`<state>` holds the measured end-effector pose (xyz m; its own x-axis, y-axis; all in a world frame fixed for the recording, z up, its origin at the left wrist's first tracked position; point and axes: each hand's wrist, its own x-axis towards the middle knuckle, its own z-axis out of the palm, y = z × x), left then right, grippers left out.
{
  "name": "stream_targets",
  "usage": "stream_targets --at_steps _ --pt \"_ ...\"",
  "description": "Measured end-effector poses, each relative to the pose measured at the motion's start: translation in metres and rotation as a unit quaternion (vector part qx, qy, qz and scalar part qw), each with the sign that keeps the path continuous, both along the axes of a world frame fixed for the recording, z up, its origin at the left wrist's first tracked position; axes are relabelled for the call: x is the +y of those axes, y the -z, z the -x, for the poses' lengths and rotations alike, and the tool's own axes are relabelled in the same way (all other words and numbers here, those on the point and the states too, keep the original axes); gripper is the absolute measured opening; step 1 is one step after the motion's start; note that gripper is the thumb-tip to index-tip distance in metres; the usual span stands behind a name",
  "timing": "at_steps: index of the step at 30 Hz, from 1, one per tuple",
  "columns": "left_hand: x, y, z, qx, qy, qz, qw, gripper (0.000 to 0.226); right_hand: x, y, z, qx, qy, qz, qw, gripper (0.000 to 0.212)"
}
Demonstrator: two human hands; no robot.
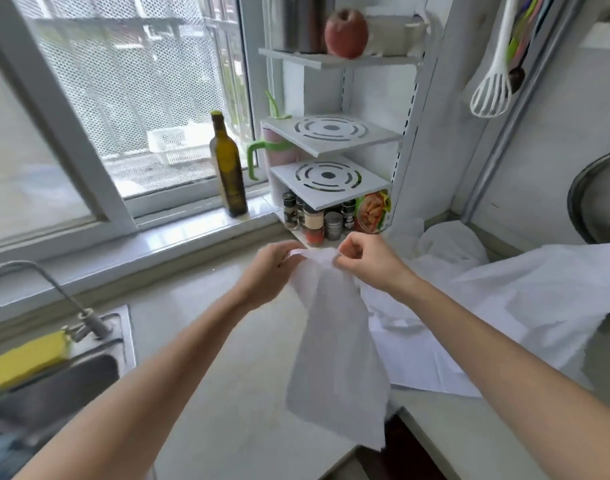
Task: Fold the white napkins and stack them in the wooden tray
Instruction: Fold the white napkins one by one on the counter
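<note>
A white napkin (334, 348) hangs in the air above the counter, held by its top edge. My left hand (272, 268) pinches the left end of that edge and my right hand (369, 259) pinches the right end, the two hands close together. More white napkins (504, 306) lie spread and rumpled on the counter to the right, under my right forearm. No wooden tray shows in this view.
A sink (54, 382) with a faucet (47, 289) and a yellow sponge (26, 358) is at the left. An olive oil bottle (229, 168) stands on the windowsill. A white shelf rack (331, 168) with spice jars (317, 220) sits behind my hands. A whisk (490, 88) hangs at the right.
</note>
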<state>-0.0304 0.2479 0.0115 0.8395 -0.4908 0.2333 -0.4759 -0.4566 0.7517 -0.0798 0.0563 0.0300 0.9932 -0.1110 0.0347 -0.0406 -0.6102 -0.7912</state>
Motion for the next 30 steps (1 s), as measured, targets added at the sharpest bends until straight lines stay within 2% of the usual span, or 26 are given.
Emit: stream_targets --at_steps 5,10,12,15,17,19,21,23,25,27,30 --pt "0.080 -0.014 0.003 -0.018 -0.137 -0.003 0.990 0.023 0.081 0.005 -0.033 0.116 -0.104 0.053 0.986 0.027" --pt "0.157 -0.032 0.011 0.060 -0.195 0.071 0.976 0.031 0.149 0.018 -0.042 0.181 -0.206 0.039 0.961 0.063" --pt "0.181 -0.036 0.016 0.077 -0.225 0.093 0.967 0.032 0.173 0.029 -0.041 0.173 -0.237 0.034 0.955 0.053" --pt "0.207 -0.037 0.021 0.114 -0.244 0.126 0.955 0.031 0.201 0.045 -0.042 0.082 -0.228 0.040 0.969 0.008" --pt "0.219 -0.037 0.024 0.143 -0.236 0.120 0.954 0.031 0.211 0.051 -0.045 0.030 -0.206 0.026 0.978 0.017" --pt "0.229 -0.034 0.022 0.144 -0.243 0.058 0.958 0.027 0.214 0.049 -0.049 -0.001 -0.185 -0.035 0.982 0.022" --pt "0.236 -0.032 0.019 0.108 -0.255 -0.088 0.957 0.021 0.212 0.042 -0.056 -0.039 -0.172 -0.059 0.983 0.022" --pt "0.240 -0.032 0.016 0.076 -0.264 -0.252 0.928 0.011 0.209 0.033 -0.067 -0.082 -0.170 -0.042 0.981 0.018" --pt "0.236 -0.031 0.014 0.047 -0.269 -0.371 0.888 0.017 0.203 0.024 -0.079 -0.110 -0.180 -0.024 0.977 0.017" --pt "0.228 -0.029 0.011 0.047 -0.248 -0.435 0.864 0.013 0.196 0.015 -0.089 -0.091 -0.237 0.012 0.967 0.019" --pt "0.217 -0.024 0.003 0.156 -0.199 -0.436 0.863 0.003 0.181 0.007 -0.100 0.048 -0.370 0.144 0.917 0.022"
